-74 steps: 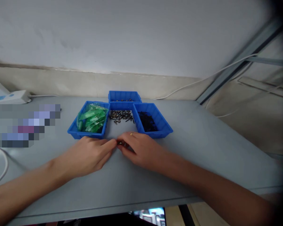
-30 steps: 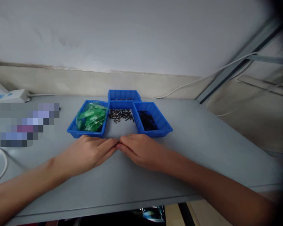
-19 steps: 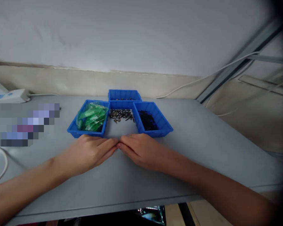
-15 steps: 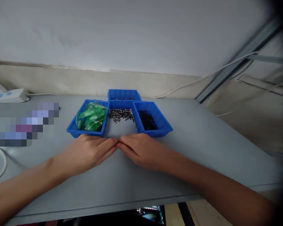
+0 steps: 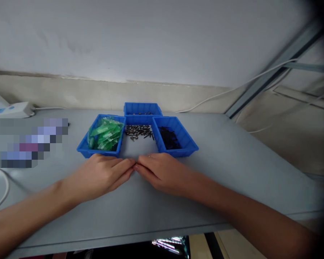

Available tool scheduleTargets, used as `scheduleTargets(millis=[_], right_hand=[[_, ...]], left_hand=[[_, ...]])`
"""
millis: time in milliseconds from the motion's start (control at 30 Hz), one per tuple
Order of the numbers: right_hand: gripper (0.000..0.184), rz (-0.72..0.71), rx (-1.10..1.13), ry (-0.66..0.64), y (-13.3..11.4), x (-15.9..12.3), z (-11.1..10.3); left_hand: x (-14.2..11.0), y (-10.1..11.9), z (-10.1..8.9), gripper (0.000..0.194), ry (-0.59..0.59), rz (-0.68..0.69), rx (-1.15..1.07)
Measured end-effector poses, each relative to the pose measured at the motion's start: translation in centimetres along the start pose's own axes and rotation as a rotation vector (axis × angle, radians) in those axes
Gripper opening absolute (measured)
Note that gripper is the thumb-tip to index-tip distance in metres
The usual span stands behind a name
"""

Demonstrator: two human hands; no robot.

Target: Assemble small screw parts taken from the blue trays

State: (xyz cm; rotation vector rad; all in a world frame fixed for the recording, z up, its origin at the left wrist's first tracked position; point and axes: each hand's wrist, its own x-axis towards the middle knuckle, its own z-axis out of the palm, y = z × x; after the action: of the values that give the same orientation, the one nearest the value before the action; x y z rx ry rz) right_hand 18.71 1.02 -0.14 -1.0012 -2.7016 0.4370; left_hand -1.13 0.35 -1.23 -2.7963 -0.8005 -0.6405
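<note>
My left hand [image 5: 105,174] and my right hand [image 5: 160,172] meet fingertip to fingertip above the grey table, both closed in a pinch. Between the fingertips only a tiny glint shows; the small thing held there is almost wholly hidden. Just beyond the hands lies a loose pile of small dark and brassy screw-like parts [image 5: 139,131]. Left of the pile, a blue bin [image 5: 97,153] holds green plastic packets [image 5: 106,133]. To its right, a second blue bin [image 5: 187,138] contains black slender pieces [image 5: 169,138]. A third blue bin [image 5: 142,108] behind has small brassy parts in it.
On the left stands a white power strip [image 5: 12,109], near a blurred-out object [image 5: 35,140] and a white cable [image 5: 7,190]. A metal frame post [image 5: 272,68] rises at the right. The grey table [image 5: 232,172] ends at a front edge, below which a lit screen [image 5: 172,246] shows.
Earlier, a small dark metallic piece showed between my fingertips and the right fingers were more parted. The right fingers have since closed over it; in the last second the hands have hardly moved.
</note>
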Motion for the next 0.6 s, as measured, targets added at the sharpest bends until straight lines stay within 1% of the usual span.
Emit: scheduleTargets(millis=[433, 600], right_hand=[[0.024, -0.023, 0.014, 0.008, 0.08, -0.06, 0.03], [0.021, -0.009, 0.025, 0.011, 0.1, -0.02, -0.01]], left_hand=[[-0.12, 0.04, 0.01, 0.021, -0.023, -0.016, -0.016], [-0.21, -0.04, 0.01, 0.021, -0.042, -0.024, -0.003]])
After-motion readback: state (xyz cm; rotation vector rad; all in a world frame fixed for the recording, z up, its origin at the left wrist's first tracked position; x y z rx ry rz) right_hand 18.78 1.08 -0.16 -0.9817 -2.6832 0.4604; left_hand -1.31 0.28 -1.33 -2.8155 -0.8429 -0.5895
